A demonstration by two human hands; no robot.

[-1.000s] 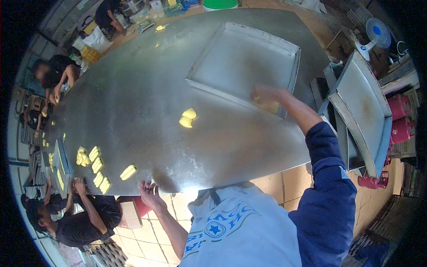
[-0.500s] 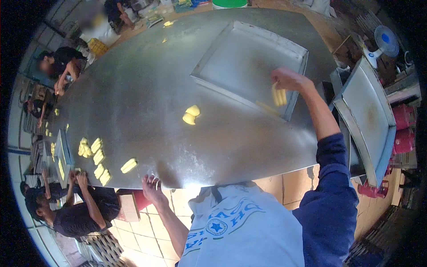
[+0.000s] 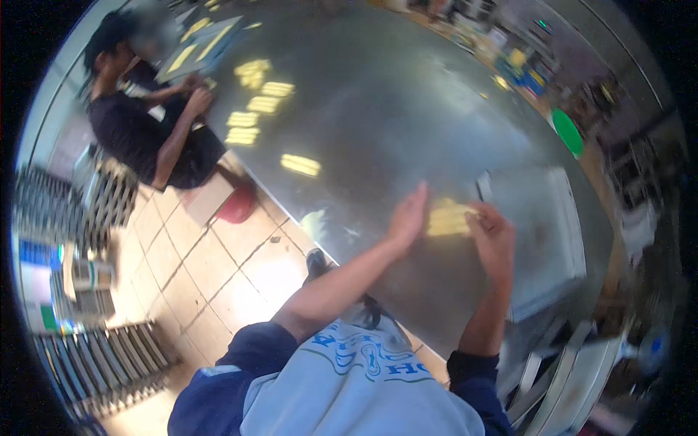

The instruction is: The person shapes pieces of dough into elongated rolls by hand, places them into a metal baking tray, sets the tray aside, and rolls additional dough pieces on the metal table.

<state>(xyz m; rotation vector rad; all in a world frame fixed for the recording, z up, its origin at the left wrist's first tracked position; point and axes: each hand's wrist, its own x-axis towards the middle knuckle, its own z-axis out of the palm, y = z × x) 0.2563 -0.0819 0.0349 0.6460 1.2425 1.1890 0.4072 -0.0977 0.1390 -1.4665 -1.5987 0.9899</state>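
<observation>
Several soft yellow strips, dough by their look, lie side by side as one group [image 3: 446, 219] on the metal table in front of me. At their left end is my left hand [image 3: 407, 220], fingers stretched out and holding nothing. My right hand [image 3: 494, 236] has its fingers curled at the right end of the strips, with thumb and fingertips closed on them. Motion blurs both hands and the strips. To the right of my right hand, a shallow metal tray [image 3: 547, 240] rests on the table.
More yellow strips [image 3: 301, 166] and a yellow heap [image 3: 252, 73] lie farther left along the metal table [image 3: 349, 94]. A seated co-worker [image 3: 142, 123] handles something small by another tray. Metal trays [image 3: 589, 378] lean at my lower right. Stacked racks [image 3: 109, 360] stand lower left.
My view has swung left. My right hand has come out of the tray with the yellow strips, and my left hand has moved from the table's edge to beside them.
</observation>
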